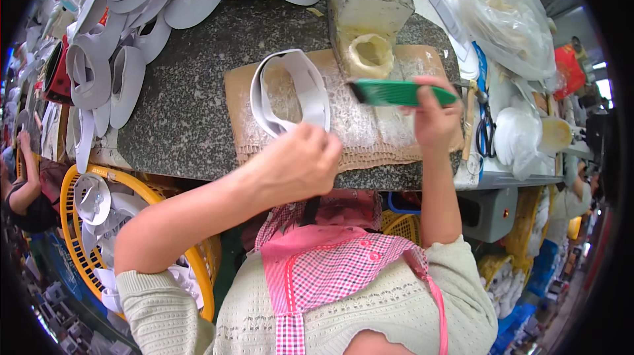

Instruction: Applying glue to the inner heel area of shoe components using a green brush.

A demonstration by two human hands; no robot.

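Note:
My left hand (305,157) is closed on the lower edge of a white looped strip (307,87), which looks like part of a shoe upper. The loop stands on a worn cardboard sheet (370,132) smeared with dried white residue. In my right hand (436,114), a green-handled brush (389,93) is held level, its dark tip pointing left, slightly blurred. That tip is just below the mouth of a glue-crusted container (371,51) at the back of the cardboard, apart from the white strip.
White shoe pieces (198,1) overlap along the far and left edges of the speckled stone tabletop (178,104). A yellow basket (68,213) with more pieces stands lower left. To the right are scissors (486,132) and a plastic bag (505,15). Other people work at both sides.

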